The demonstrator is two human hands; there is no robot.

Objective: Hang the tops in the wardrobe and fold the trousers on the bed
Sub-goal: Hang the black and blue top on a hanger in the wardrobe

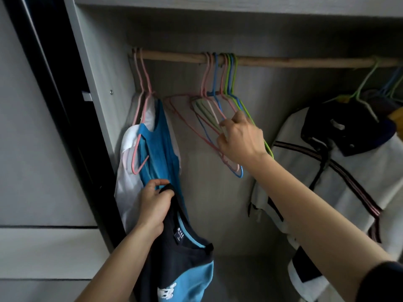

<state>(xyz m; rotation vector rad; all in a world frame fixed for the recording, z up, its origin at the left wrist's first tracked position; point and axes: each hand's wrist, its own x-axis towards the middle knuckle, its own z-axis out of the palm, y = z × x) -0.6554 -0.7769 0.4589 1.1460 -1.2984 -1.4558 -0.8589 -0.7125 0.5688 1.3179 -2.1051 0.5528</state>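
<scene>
My left hand [153,207] grips the collar of a dark navy and blue T-shirt [181,260], which hangs down in front of the open wardrobe. My right hand [239,138] reaches into a bunch of empty wire hangers [209,118], pink, blue and green, and its fingers curl round some of their lower wires. The hangers hook over a wooden rail [283,62]. A blue sleeveless top [159,147] and a white top [126,184] hang on pink hangers at the rail's left end.
A white jacket with dark stripes [340,182] and other dark garments hang at the right of the rail. The wardrobe's grey side panel [96,79] and dark door edge stand at the left. A shelf [218,7] spans above.
</scene>
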